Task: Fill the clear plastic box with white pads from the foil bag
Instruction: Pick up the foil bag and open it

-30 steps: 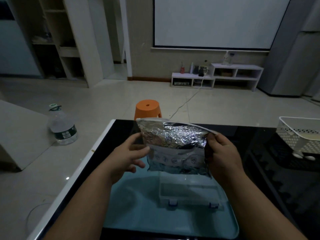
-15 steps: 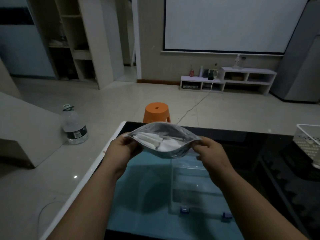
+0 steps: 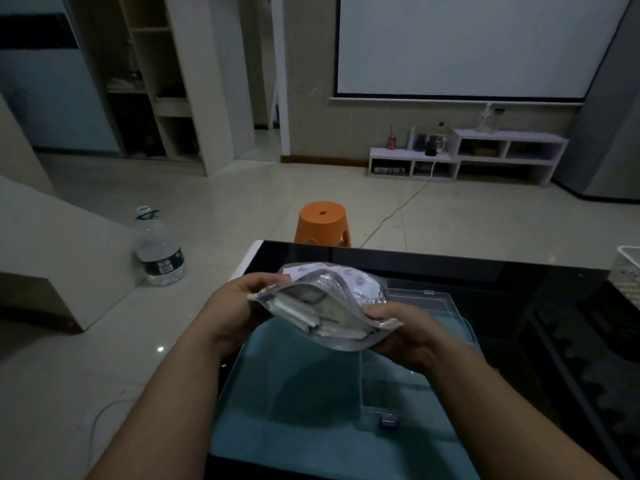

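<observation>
I hold the silver foil bag (image 3: 349, 291) above the table with its mouth spread open toward me. My left hand (image 3: 235, 306) grips the bag's left edge and my right hand (image 3: 403, 332) grips its right edge. Several white pads (image 3: 298, 311) lie stacked inside the opening. Below the bag sits the clear plastic box (image 3: 429, 344), lid open, on a light blue tray (image 3: 294, 403). My right hand and the bag hide part of the box.
The black glass table (image 3: 519, 306) carries the tray; a white mesh basket (image 3: 628, 268) stands at its right edge. On the floor beyond are an orange stool (image 3: 322, 223) and a large water bottle (image 3: 159, 254) to the left.
The bag went from upright with its printed face toward me to tilted with its mouth pulled open. It now sits lower and further right, over the box.
</observation>
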Available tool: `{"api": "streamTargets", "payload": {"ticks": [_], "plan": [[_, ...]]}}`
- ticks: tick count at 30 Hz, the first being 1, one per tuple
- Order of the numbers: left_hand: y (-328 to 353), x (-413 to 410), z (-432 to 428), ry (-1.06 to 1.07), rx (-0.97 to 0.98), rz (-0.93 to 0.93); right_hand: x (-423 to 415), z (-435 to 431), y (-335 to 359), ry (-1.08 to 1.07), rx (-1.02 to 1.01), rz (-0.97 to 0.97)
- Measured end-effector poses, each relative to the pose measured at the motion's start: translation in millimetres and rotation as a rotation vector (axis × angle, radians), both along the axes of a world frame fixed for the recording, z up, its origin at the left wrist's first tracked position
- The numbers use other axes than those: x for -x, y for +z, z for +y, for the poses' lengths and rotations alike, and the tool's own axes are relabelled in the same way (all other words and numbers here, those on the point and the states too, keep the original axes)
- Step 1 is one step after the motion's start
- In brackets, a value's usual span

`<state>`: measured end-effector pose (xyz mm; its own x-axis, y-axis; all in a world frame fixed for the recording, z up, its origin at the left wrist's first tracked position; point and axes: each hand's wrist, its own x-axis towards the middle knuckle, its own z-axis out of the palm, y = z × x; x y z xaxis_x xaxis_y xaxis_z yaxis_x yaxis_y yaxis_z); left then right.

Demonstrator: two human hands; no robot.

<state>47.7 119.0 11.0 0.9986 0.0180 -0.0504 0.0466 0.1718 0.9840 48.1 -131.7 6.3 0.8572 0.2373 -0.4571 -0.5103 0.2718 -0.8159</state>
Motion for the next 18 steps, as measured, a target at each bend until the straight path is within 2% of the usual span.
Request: {"api": "streamTargets", "payload": {"ticks": [2,4,6,11,14,18], "plan": [[-3,-2,10,-0.024,0.048,0.063,-3,1,-4,-0.023,0.033,-0.058],[-8,-7,18,0.024,0.189,0.137,-5,3,-7,-0.060,0.062,-0.126],[-12,-9,21,0.061,0.243,0.188,-7,6,-11,-0.074,0.112,-0.208],[-26,-10,10,0.040,-0.081,0.200,-1,22,-20,-0.020,0.282,-0.390],[-28,-11,8,0.049,-0.051,0.140,3,32,-22,0.019,0.340,-0.436],[-26,-10,4,0.069,-0.031,0.094,3,34,-23,0.070,0.304,-0.375]]}}
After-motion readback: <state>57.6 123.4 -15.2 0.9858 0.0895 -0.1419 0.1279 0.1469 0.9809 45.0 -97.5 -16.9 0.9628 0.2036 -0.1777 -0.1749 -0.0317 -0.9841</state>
